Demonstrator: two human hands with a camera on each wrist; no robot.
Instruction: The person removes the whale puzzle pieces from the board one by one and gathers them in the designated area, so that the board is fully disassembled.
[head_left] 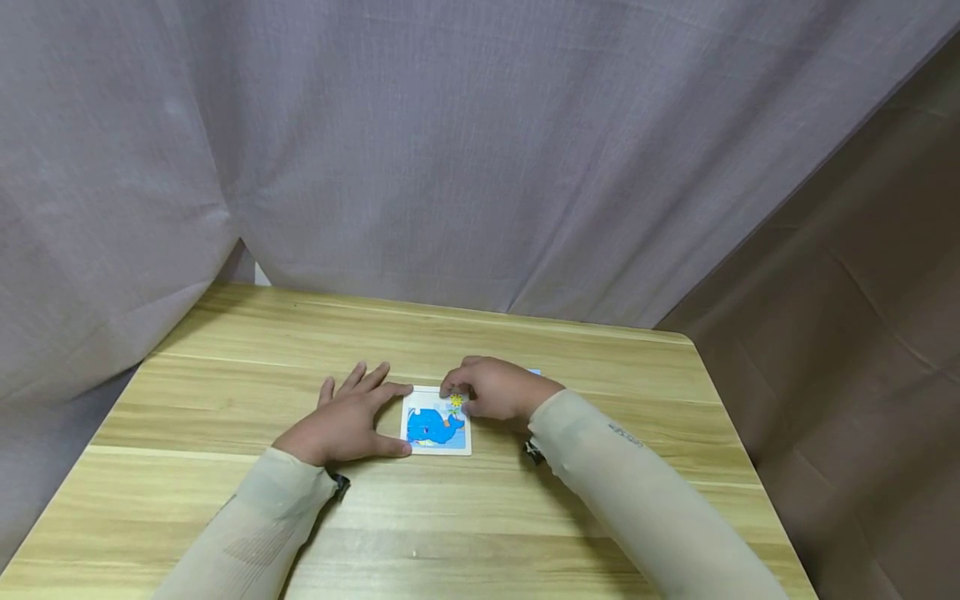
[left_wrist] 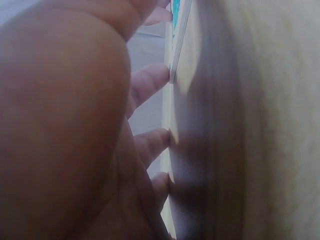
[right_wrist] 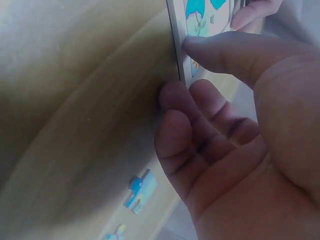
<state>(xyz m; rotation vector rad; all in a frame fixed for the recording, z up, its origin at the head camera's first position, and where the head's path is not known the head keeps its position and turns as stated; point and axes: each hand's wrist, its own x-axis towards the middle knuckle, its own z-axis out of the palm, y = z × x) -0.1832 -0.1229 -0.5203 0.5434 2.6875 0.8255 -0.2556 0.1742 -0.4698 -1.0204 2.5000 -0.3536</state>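
Observation:
A square jigsaw puzzle (head_left: 437, 444) with a pale frame and a blue whale picture lies flat on the table. My left hand (head_left: 341, 425) is spread at its left side, thumb at the lower left corner and index finger at the upper left; the other fingers rest on the wood. My right hand (head_left: 498, 390) is over the upper right corner, its thumb and index finger on either side of a puzzle piece with a yellow sun (head_left: 456, 401). In the right wrist view, the thumb (right_wrist: 220, 52) touches the puzzle's edge while the other fingers curl below.
Loose puzzle pieces (right_wrist: 142, 194) lie on the wooden table (head_left: 420, 533) beyond my right hand; in the head view only a blue edge (head_left: 535, 372) shows behind it. A grey curtain (head_left: 450, 167) hangs along the table's back, and a brown one (head_left: 847, 317) on the right.

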